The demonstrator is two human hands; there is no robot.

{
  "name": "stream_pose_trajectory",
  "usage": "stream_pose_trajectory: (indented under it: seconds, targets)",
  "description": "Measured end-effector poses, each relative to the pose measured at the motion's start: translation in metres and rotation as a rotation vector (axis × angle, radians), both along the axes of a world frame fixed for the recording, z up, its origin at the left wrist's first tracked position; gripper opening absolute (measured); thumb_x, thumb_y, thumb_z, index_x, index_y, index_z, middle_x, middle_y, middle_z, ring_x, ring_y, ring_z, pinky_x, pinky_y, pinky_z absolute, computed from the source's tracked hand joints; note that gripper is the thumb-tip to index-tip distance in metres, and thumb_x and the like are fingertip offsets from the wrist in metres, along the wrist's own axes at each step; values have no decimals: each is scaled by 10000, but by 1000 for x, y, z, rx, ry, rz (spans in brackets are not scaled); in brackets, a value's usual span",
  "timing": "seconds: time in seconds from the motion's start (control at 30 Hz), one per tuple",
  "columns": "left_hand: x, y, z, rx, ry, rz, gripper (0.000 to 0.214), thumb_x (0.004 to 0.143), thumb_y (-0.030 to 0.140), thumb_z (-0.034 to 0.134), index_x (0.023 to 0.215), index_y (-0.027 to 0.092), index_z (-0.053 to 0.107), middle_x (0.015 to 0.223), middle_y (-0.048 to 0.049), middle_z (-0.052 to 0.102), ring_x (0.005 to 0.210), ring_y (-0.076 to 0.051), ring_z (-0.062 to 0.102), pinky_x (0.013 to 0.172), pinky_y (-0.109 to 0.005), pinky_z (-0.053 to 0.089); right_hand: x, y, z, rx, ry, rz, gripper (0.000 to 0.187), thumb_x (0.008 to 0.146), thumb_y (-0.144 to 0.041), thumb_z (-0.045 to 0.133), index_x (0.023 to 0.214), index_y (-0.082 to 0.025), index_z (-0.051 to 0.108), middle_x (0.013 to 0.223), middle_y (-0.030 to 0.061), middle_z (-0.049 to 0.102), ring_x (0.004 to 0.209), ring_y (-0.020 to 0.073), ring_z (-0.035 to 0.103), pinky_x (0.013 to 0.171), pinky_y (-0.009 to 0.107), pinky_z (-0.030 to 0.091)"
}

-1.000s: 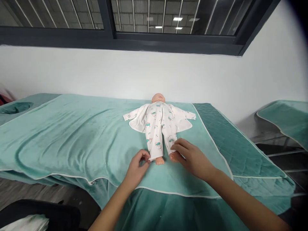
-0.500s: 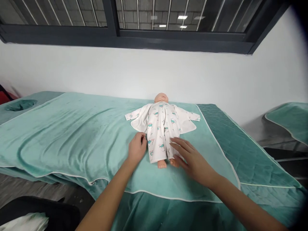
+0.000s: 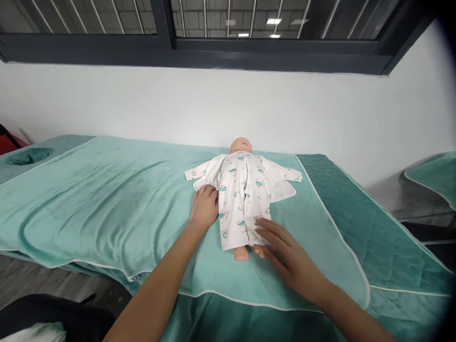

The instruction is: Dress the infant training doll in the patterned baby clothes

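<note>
A baby doll (image 3: 241, 145) lies on its back with its head toward the wall and its bare feet toward me. It wears a white printed jacket (image 3: 279, 176) with the sleeves spread out, and white printed trousers (image 3: 233, 216) that reach up over the chest. My left hand (image 3: 205, 205) rests beside the doll's hip, its fingers loosely bent against the edge of the clothes. Over the lower trouser leg on the right side is my right hand (image 3: 290, 259), palm down with fingers apart; whether it touches the cloth is hard to tell.
Under the doll a light green blanket (image 3: 117, 204) covers much of the massage bed. A darker quilted cover (image 3: 359, 218) shows at the right, and a face hole (image 3: 30, 156) at the far left. A white wall and barred window stand behind. A black item (image 3: 53, 313) is at lower left.
My left hand has moved slightly up along the doll's side and its fingers have flattened. My right hand has shifted a little down and right. The view has tilted slightly.
</note>
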State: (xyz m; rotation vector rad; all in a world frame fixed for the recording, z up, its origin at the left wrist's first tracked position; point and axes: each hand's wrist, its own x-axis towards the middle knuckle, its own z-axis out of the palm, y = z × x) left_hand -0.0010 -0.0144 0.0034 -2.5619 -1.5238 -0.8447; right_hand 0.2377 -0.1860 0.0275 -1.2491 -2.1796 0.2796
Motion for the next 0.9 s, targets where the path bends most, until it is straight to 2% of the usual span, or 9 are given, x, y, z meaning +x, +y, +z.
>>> stream_pose_trajectory:
  seconds: [0.1,0.17,0.23,0.37,0.47,0.6,0.7,0.8,0.9]
  targets:
    - [2,3,1,-25,14,38,229,924,201,487,1080,202,654,1205,-93,646,1162,-282,525,928,-435,433,10,-7,-25,-27,77,-167,525,954,-181,466,1453,-297,351,1517,96,376,1396,252,382,1104,496,429]
    - [2,3,2,-28,19,65,213,928,198,480,1056,208,650,1181,-85,655,1123,-269,543,910,-424,439,15,-8,-41,-35,95,-293,498,942,-192,490,1419,-271,370,1436,119,429,1318,263,449,1056,495,455]
    - [2,1,2,-25,23,77,189,930,211,488,1020,211,654,1169,-78,659,1107,-265,551,904,-421,441,17,-7,-49,-49,101,-344,370,934,-208,514,1297,-248,455,1286,113,521,1182,256,534,971,463,496]
    - [1,-4,2,18,44,29,201,922,205,504,1045,207,663,1233,-73,641,1171,-267,525,928,-424,435,12,-10,-38,-171,82,-201,111,947,-190,469,1017,-241,538,1053,63,586,947,206,593,807,359,511]
    - [1,-8,0,58,69,-33,260,917,171,495,1116,206,658,1271,-76,627,1226,-270,493,967,-428,419,12,-16,-18,-303,46,-98,114,953,-187,448,965,-242,548,1006,44,594,895,189,590,771,328,492]
    - [2,-8,-1,40,60,-2,253,913,175,497,1100,195,668,1213,-89,648,1153,-270,528,919,-423,445,29,-9,-6,-435,103,-7,126,980,-256,443,986,-248,568,987,27,617,883,177,595,778,310,493]
    - [2,-8,-1,39,77,-31,250,899,189,522,1099,187,672,1181,-97,659,1142,-271,538,919,-431,453,43,17,-12,-302,124,-111,161,984,-272,431,1036,-241,580,1058,50,629,953,198,592,831,340,490]
    - [1,-6,1,30,156,-205,210,850,253,609,1029,207,708,1077,-88,696,1144,-284,552,1017,-459,420,43,54,-25,5,-40,-323,279,929,-215,499,1199,-209,565,1234,105,602,1154,279,519,962,436,425]
    - [2,-4,3,19,188,-372,274,832,309,638,1086,234,710,1101,-74,708,1208,-279,546,1131,-457,350,32,85,-31,77,-236,-364,301,901,-147,501,1178,-190,609,1229,101,620,1169,291,503,997,448,374]
